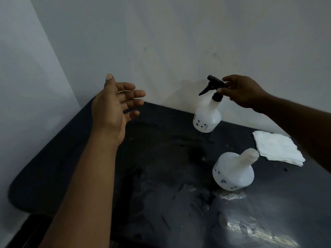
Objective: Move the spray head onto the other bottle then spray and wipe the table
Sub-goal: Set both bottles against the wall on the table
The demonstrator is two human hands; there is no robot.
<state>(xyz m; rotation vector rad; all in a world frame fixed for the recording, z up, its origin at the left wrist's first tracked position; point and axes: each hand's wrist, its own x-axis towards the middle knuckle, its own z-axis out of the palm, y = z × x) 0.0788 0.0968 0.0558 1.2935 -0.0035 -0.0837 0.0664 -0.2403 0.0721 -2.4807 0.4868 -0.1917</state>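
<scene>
From the head camera, the right hand [240,92] pinches the black spray head [214,85], seemingly seated on the far bottle [206,117] by the wall. The left hand [114,106] hovers open and empty. The uncapped near bottle [232,171] waits beside the folded cloth [279,148] on the dark table [161,176]. Unscrewing comes next, likely needing the bottle steadied.

The table [161,158] is black with pale glossy streaks near its front edge. Both bottles, far [206,117] and near [232,173], are milky white with small dark blue marks. The spray head [212,86] is black, the folded cloth [279,147] plain white, the wall [161,33] grey-white.
</scene>
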